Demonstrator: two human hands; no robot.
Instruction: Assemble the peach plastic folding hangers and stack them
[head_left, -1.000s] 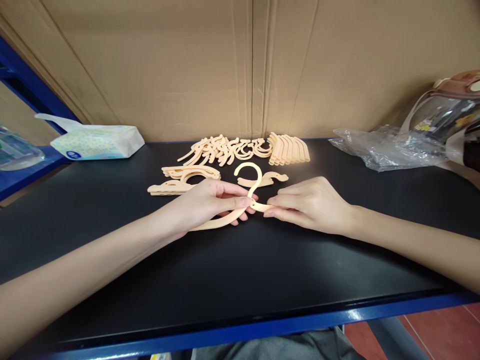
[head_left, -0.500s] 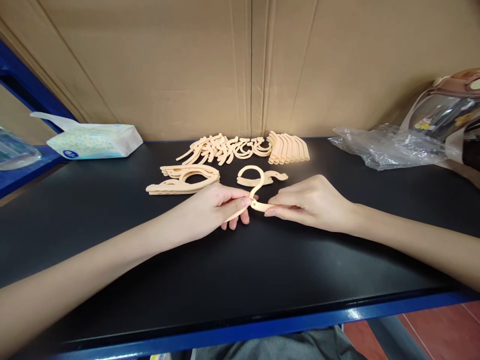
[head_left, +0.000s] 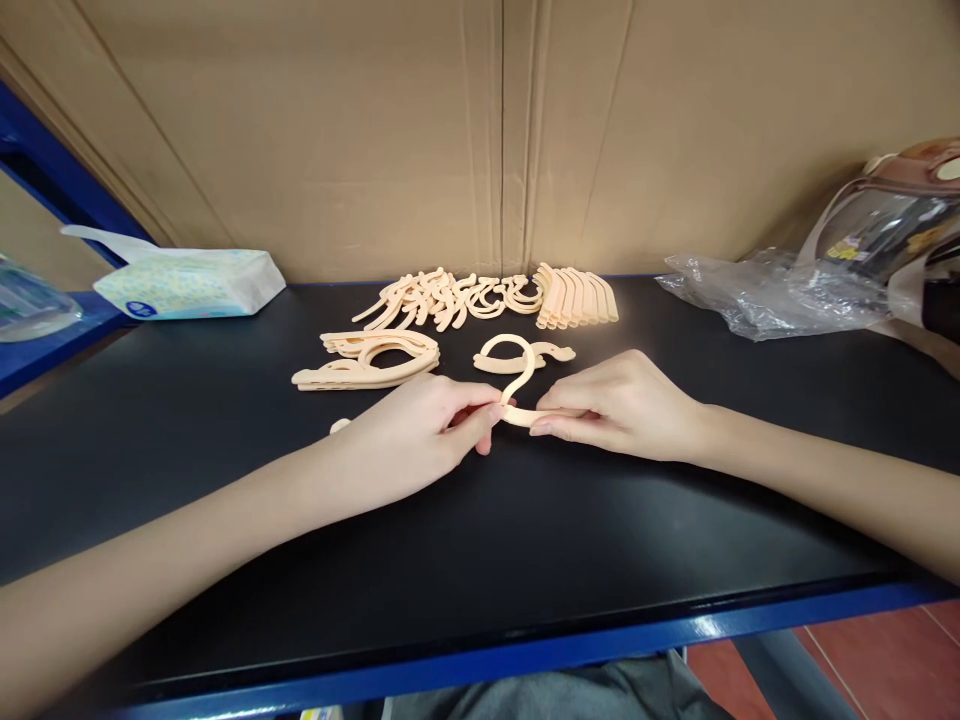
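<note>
A cream folding clothes hanger (head_left: 529,372) is held between my two hands over the black table, its curved hook pointing up. My left hand (head_left: 427,435) pinches it at the joint below the hook. With thumb and fingers, my right hand (head_left: 622,410) grips the short arm on the other side. A pale rounded tip (head_left: 340,425) shows past the back of my left hand; what it belongs to is hidden. Just behind the hook lies a loose wavy hanger arm (head_left: 555,352). Folded hangers (head_left: 367,375) are stacked beyond my left hand.
Along the back lie a heap of loose hanger arms (head_left: 420,295), several hooks (head_left: 487,297) and a row of curved pieces (head_left: 577,298). A tissue pack (head_left: 195,283) sits at left; a clear plastic bag (head_left: 765,295) and a bottle (head_left: 877,225) are at right. Cardboard (head_left: 337,130) stands behind.
My left hand has turned and its fingers have curled in. The hook has swung slightly right, and a pale tip now shows left of that hand. My right hand has barely moved.
</note>
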